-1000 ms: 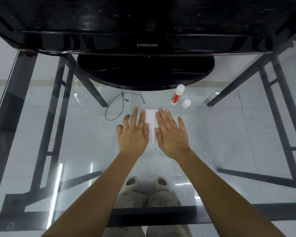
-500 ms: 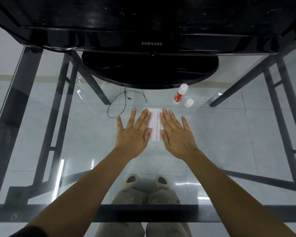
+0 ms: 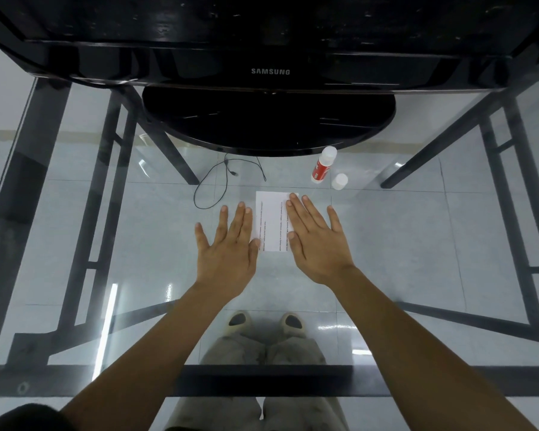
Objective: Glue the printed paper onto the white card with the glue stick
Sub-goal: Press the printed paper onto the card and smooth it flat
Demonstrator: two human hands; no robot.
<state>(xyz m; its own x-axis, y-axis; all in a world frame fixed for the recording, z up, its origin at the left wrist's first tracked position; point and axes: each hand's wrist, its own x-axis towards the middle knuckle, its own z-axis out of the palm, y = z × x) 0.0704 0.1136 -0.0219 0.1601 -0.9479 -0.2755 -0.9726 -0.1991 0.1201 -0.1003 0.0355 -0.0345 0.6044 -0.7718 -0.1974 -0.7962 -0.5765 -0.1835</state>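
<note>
Glass tabletop all the way across, so nearest to us our own shoes and trouser legs show right through it, under our forearms. Both our hands are flat and spread, palms down, gripping nothing. Half a second back they sat nearly thumb to thumb over the sheet; now they've slid apart. Our left hand is off to the side with only the thumb edge meeting the paper's left border, and our right hand covers the right edge, fingers angled away from us. Between them the printed paper lies flat, lines of text running up its middle, far more of it showing than before. We can't tell the white card apart from the sheet. Beyond our right fingertips stands the glue stick, tilted, cap off; its white cap sits just beside it. Past our left fingertips a thin black cable loops on the floor below the glass, and farthest out is the black monitor stand.
</note>
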